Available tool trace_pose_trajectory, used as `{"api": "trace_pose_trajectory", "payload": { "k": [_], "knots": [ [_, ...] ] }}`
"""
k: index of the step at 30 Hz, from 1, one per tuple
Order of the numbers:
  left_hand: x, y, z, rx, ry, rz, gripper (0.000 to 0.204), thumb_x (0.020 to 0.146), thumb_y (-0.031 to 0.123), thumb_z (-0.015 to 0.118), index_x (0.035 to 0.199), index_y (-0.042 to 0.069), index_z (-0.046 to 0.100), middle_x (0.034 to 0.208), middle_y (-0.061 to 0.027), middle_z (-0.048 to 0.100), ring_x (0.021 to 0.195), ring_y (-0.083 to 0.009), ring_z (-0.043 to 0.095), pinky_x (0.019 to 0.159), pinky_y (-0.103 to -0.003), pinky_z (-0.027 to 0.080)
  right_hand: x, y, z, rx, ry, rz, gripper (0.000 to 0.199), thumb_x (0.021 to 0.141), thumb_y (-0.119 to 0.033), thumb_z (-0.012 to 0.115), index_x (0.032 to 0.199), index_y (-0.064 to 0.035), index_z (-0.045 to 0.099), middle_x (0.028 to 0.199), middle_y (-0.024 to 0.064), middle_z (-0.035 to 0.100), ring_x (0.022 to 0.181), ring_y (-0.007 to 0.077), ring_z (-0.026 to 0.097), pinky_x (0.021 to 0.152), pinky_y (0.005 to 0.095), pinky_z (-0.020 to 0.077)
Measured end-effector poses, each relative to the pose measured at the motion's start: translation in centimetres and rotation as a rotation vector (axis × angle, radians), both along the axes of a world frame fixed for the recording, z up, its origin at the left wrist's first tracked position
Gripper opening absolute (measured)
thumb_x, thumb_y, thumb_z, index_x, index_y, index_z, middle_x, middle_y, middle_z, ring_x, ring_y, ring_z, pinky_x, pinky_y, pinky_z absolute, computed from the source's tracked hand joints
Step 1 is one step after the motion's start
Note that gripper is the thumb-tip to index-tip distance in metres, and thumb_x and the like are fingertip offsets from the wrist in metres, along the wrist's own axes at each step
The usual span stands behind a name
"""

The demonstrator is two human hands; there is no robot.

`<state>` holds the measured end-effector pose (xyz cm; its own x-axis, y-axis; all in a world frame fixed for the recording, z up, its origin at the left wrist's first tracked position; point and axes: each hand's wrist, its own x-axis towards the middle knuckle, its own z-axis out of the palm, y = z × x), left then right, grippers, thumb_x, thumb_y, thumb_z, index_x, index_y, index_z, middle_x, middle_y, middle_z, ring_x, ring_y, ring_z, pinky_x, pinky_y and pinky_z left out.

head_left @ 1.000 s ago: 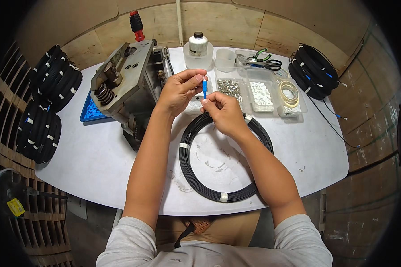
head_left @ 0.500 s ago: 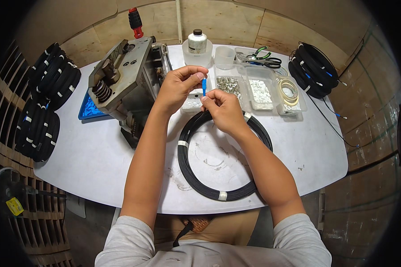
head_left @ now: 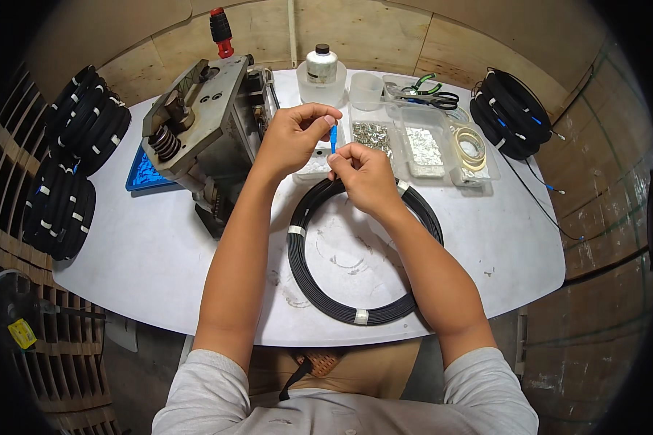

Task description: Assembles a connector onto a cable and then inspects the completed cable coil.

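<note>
Blue connector [head_left: 334, 138] sits upright in the air between your hands, above the far edge of the black cable coil [head_left: 323, 301]. Your left hand [head_left: 296, 141] pinches its top between thumb and forefinger; your right hand [head_left: 364, 180] pinches at or just below its narrow lower end. Whether a cable runs down from there is hidden. Judged light, stiff and rather smooth; the tip is probably the fragile part, so best gripped by the flat sides of the body. Surroundings: the metal press [head_left: 232, 87] stands left of your left forearm and limits room there; just beyond your hands lie metal parts [head_left: 372, 135], white pieces [head_left: 424, 148] and tape rolls [head_left: 469, 150]; bottle [head_left: 321, 69] farther back.
</note>
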<state>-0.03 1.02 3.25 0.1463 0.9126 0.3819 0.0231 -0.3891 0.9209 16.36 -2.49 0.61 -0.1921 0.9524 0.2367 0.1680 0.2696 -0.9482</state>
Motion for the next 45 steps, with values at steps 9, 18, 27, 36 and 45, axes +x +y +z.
{"api": "trace_pose_trajectory", "payload": {
  "k": [9,18,27,36,45],
  "knots": [
    [-0.5,-0.4,0.2,-0.116,-0.002,-0.196,0.038,0.088,0.006,0.072,0.125,0.001,0.063,0.099,-0.0110,0.070,0.088,-0.0134,0.064,0.082,-0.029,0.054,0.0,-0.1,0.1,0.010,0.027,-0.026,0.018,0.091,-0.016,0.064,0.082,-0.0005,0.067,0.068,0.0040,0.068,0.060,0.0067,0.057,0.057,0.0256,0.0458],
    [-0.5,-0.5,0.1,-0.130,-0.039,-0.196,0.038,0.084,0.002,0.075,0.121,-0.001,0.065,0.103,-0.0138,0.071,0.094,-0.0165,0.067,0.085,-0.030,0.054,0.0,-0.2,0.1,0.026,0.036,-0.021,0.018,0.092,-0.016,0.063,0.083,-0.0007,0.066,0.070,0.0043,0.068,0.061,0.0071,0.058,0.059,0.0260,0.0459],
    [-0.4,-0.8,0.4,-0.125,-0.045,-0.182,0.038,0.084,0.005,0.075,0.121,-0.001,0.065,0.110,-0.0132,0.070,0.101,-0.0180,0.066,0.088,-0.031,0.054,-0.1,0.1,-0.3,0.032,0.059,-0.012,0.018,0.093,-0.016,0.062,0.085,-0.0003,0.066,0.072,0.0042,0.068,0.063,0.0071,0.058,0.060,0.0261,0.0463],
    [-1.4,0.2,-0.8,-0.173,-0.049,-0.244,0.023,0.090,0.015,0.072,0.106,-0.001,0.069,0.093,-0.0042,0.069,0.088,-0.0113,0.064,0.080,-0.027,0.052,-0.1,0.6,-0.9,0.091,0.078,0.060,0.017,0.095,-0.016,0.062,0.092,0.0006,0.067,0.075,0.0039,0.068,0.067,0.0071,0.059,0.063,0.0256,0.0479],
    [-1.5,0.1,-0.6,-0.185,-0.017,-0.223,0.024,0.092,0.019,0.069,0.103,-0.002,0.069,0.109,-0.0099,0.069,0.099,-0.0139,0.062,0.090,-0.031,0.050,0.0,0.5,-0.7,0.084,0.085,0.060,0.017,0.095,-0.015,0.061,0.093,0.0009,0.067,0.077,0.0044,0.069,0.069,0.0074,0.060,0.065,0.0254,0.0488]
  ]
}}
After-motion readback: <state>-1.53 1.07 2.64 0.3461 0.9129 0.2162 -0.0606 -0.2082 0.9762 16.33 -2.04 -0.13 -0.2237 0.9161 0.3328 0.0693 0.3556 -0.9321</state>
